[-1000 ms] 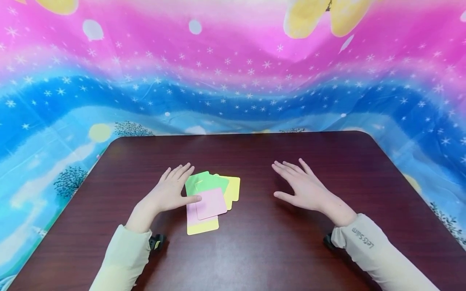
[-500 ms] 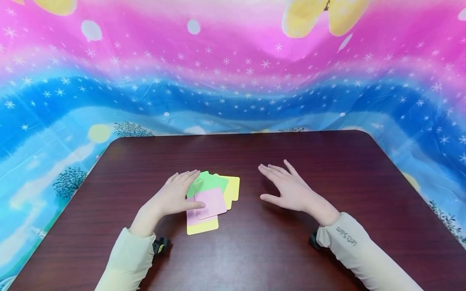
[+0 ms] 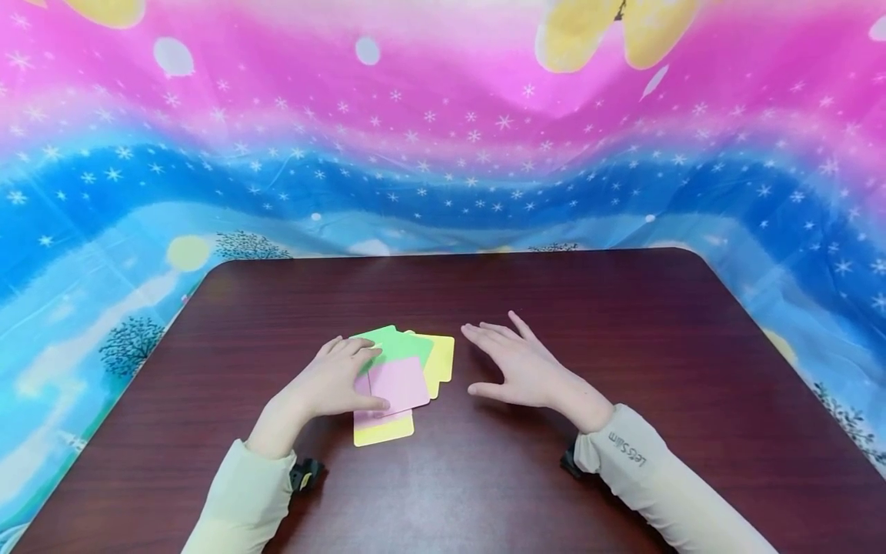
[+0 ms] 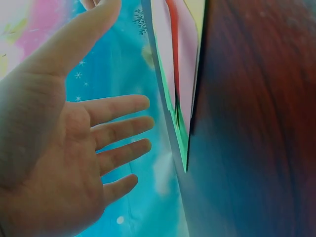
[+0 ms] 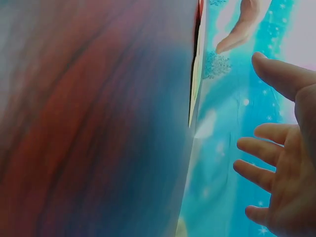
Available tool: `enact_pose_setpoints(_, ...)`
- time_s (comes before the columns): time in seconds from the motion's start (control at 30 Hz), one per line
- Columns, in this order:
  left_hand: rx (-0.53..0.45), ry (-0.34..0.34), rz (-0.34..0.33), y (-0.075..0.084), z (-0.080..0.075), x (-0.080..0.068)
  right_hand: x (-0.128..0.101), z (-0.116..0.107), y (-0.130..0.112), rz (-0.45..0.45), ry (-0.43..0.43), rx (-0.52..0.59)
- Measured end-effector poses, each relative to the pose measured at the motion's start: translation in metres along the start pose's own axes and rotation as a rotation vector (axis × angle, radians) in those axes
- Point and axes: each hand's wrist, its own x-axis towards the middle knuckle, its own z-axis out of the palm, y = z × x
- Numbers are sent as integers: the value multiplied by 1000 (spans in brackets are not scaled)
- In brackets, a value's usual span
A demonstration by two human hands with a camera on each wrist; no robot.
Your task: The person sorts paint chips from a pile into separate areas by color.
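A loose pile of coloured cards lies on the dark wooden table, left of its middle. A pink card [image 3: 401, 382] is on top, over a green card [image 3: 408, 348], with yellow cards [image 3: 444, 358] showing at the right and another yellow edge at the front. Over the left side of the pile hovers my left hand [image 3: 339, 381], fingers spread and relaxed, thumb over the pink card. My right hand [image 3: 519, 369] is held to the right of the pile, fingers extended and holding nothing. In the left wrist view the cards [image 4: 186, 74] appear edge-on, apart from the fingers.
The brown wooden table [image 3: 554, 492] has rounded far corners. Behind and beside it hangs a pink and blue patterned cloth [image 3: 443, 154]. A dark band with a device [image 3: 306, 475] sits at my left wrist, and a similar one [image 3: 571, 460] at the right.
My right hand has moved left toward the cards. The left hand has shifted slightly right and lower over the pile, its fingers a little more bent. The cards lie as before.
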Motion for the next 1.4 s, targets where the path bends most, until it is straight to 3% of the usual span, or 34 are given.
enact_pose_setpoints(0.43, -21, -22, -7, 8, 2, -2, 18, 6, -16, -54, -28, -47)
enact_pose_setpoints(1.0, -18, -70, -64, 12, 7, -1, 44, 17, -36, -145, -100, -108)
enact_pose_setpoints(1.4, 42, -65, -30, 14, 7, 1, 55, 22, -45, -138, -185, -103)
